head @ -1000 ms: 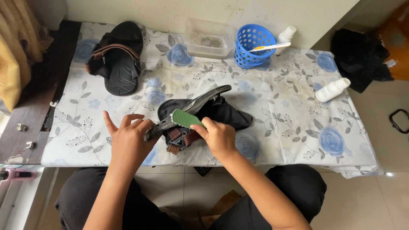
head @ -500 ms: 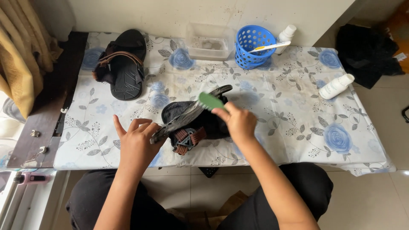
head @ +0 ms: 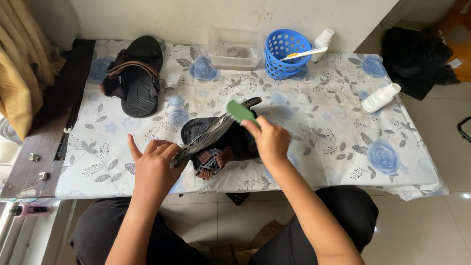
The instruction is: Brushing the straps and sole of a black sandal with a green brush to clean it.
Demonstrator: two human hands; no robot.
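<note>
The left hand [head: 156, 167] clamps the near end of a black sandal [head: 216, 135] tilted on edge, just this side of the blue perforated basket [head: 285, 53], while the right hand [head: 272, 140] grips a green brush [head: 240, 111] at the sole's far end. Judging from this, short firm strokes along the ridged rubber sole, with the left hand bracing hard, should serve best. The brown webbing straps [head: 212, 161] look soft against the floral plastic cloth on the desk [head: 338, 122].
</note>
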